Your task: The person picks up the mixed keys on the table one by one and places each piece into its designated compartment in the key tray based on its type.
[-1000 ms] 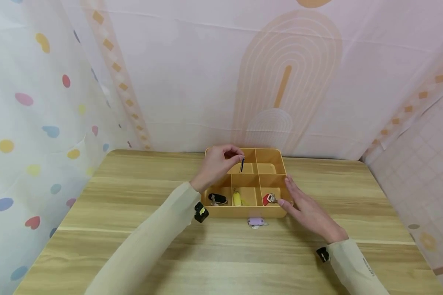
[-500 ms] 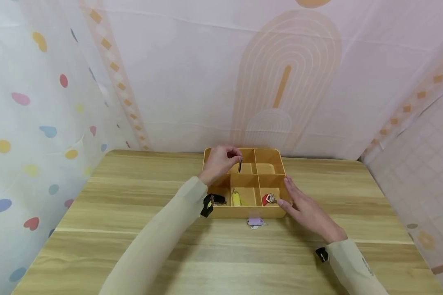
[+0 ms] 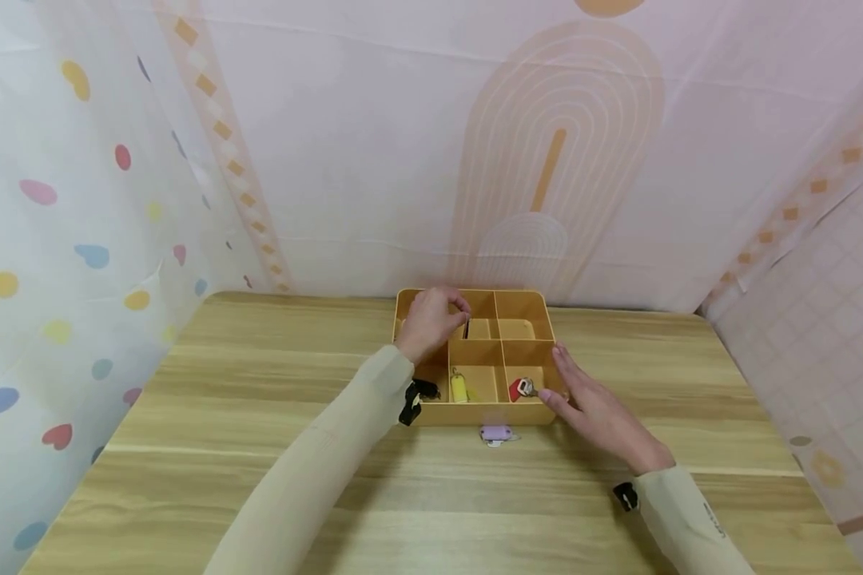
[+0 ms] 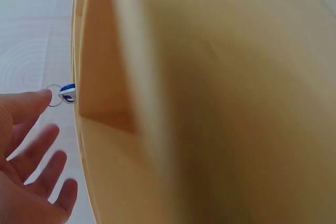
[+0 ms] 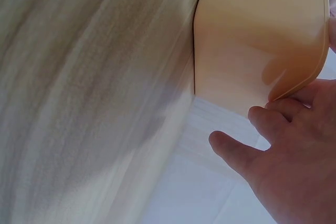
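My left hand (image 3: 431, 323) is over the back row of a yellow-orange divided box (image 3: 485, 414), near the back middle compartment. Its thumb and finger pinch the metal ring of a blue key tag (image 4: 68, 92), which hangs by the box rim in the left wrist view and looks like a thin dark strip in the head view. My right hand (image 3: 604, 417) rests against the box's right side, fingers fairly straight; in the right wrist view the fingertips touch its rim. In the front compartments lie a black key tag (image 3: 426, 389), a yellow key tag (image 3: 459, 387) and a red key tag (image 3: 515, 390).
A lilac key tag with a key (image 3: 495, 434) lies on the wooden table (image 3: 431, 511), just in front of the box. Behind the box, a patterned cloth backdrop (image 3: 359, 160) rises at the table's back edge.
My left hand has dipped slightly toward the back middle compartment with the blue key tag, and its forearm has shifted to the right. The right hand stays at the box's side.
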A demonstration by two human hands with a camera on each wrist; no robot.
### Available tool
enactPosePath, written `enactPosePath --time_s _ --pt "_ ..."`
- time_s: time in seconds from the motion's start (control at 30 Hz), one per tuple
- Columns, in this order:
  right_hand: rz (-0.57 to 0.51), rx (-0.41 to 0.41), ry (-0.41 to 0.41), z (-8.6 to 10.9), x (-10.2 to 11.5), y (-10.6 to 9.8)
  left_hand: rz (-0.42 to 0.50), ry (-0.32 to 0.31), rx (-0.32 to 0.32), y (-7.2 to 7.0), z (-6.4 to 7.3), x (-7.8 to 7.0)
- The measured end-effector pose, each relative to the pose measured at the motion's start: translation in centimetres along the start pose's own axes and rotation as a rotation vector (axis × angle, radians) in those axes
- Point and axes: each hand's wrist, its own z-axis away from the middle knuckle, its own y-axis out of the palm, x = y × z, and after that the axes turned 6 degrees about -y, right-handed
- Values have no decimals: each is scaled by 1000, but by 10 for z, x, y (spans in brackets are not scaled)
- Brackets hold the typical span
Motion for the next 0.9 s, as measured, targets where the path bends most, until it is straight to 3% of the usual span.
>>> enactPosePath --time_s 0.17,0.47,0.7,0.9 --pt "3 0 -3 0 0 0 -84 11 -14 3 2 2" --pt "-10 18 0 0 -1 -3 -192 -31 59 4 7 6" --pt "-3 15 1 -1 -2 -4 -145 8 53 -5 16 14" --pt "-1 12 -6 -2 -4 -3 -89 37 61 -19 33 27"
